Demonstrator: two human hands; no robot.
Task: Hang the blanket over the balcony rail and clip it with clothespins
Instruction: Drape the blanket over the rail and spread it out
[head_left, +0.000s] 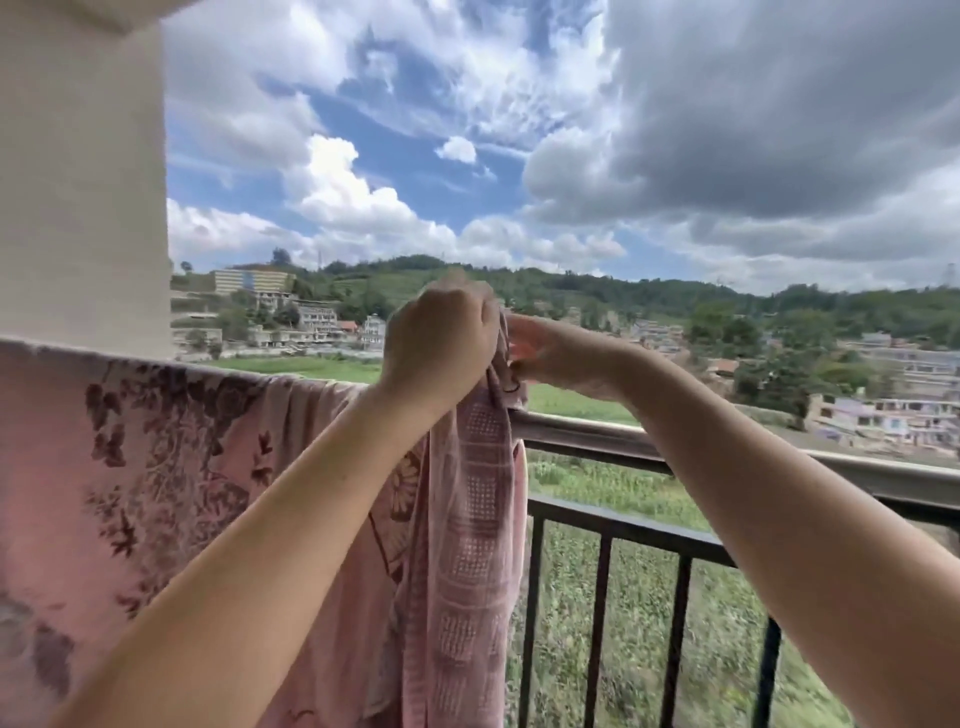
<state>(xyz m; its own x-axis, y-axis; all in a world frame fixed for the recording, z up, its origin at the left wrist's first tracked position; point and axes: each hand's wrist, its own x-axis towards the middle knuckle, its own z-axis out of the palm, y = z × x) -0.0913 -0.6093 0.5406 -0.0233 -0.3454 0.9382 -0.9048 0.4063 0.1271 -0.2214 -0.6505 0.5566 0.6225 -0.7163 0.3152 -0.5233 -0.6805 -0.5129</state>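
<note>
A pink blanket (156, 467) with a dark floral pattern hangs over the balcony rail (587, 441), covering its left part. The blanket's right end is bunched into a hanging fold with a checked weave. My left hand (441, 343) is fisted around the top of that bunch, lifted a little above the rail. My right hand (550, 353) meets it from the right, fingers pinching the same gathered edge. No clothespin shows in either hand; the fingertips are partly hidden behind the cloth.
A cream pillar (83, 182) stands at the left end of the rail. Black vertical bars (602, 623) run under the bare right stretch of rail. Beyond lie green fields, houses, hills and a cloudy sky.
</note>
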